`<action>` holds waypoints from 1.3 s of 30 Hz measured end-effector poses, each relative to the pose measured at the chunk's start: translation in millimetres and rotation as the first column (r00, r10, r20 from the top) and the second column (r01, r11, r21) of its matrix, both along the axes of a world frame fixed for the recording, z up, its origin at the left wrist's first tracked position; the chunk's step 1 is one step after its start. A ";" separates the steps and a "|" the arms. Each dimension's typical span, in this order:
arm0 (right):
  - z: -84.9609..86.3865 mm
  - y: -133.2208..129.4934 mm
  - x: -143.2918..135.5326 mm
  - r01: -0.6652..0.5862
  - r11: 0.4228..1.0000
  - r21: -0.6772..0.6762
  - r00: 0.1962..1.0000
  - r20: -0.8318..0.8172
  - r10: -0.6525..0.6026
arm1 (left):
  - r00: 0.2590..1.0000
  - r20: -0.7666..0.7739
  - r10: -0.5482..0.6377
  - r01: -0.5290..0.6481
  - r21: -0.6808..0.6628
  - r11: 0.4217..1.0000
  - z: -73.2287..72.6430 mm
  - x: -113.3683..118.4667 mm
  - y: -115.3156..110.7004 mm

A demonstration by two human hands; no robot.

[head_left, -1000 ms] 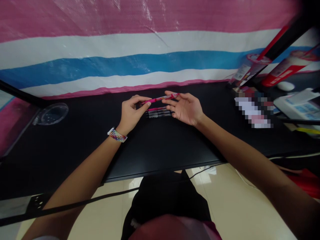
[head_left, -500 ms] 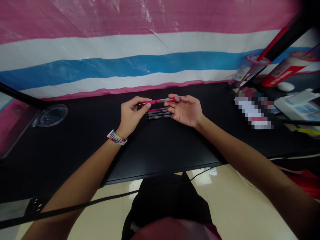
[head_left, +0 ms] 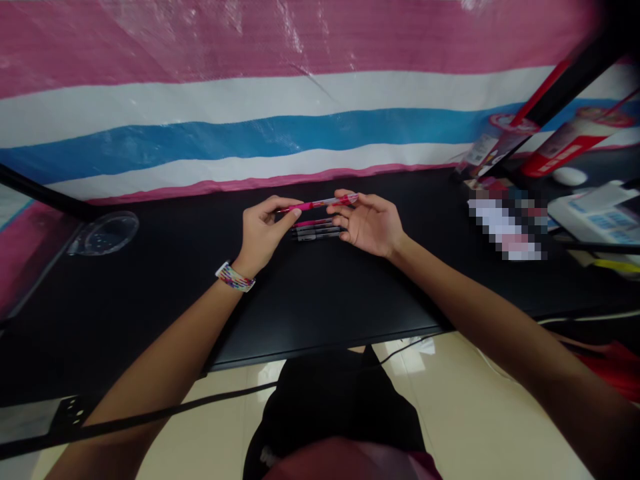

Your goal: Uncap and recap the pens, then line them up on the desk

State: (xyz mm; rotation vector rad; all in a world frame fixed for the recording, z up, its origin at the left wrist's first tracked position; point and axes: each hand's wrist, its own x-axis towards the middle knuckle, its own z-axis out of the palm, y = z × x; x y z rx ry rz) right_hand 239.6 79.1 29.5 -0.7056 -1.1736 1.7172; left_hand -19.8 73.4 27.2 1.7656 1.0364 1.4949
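Note:
A pink pen with a clear section (head_left: 324, 203) is held level just above the black table. My left hand (head_left: 264, 230) pinches its left end between thumb and fingers. At the other end, the thumb and index finger of my right hand (head_left: 373, 225) close on the tip, while the remaining fingers are loosely curled with the palm turned up. Below the held pen, several pens (head_left: 317, 231) lie side by side on the table, one pink and the others dark with clear parts. My fingers partly hide their ends. A colourful woven band (head_left: 236, 276) circles my left wrist.
On the black table (head_left: 320, 300), a clear plastic lid (head_left: 111, 232) lies at the left. Two drink cups with straws, a plastic cup (head_left: 483, 143) and a red one (head_left: 565, 143), stand at the right near a white round object (head_left: 570, 176). A striped sheet (head_left: 300, 133) hangs behind.
The hands keep their grip on the pink pen, which has barely moved. The view has shifted very slightly.

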 end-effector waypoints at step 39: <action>6.8 3.3 0.2 -0.016 0.994 -0.107 0.997 -0.081 0.008 | 0.999 -0.041 0.036 -0.037 -0.035 0.999 1.7 -1.3 0.8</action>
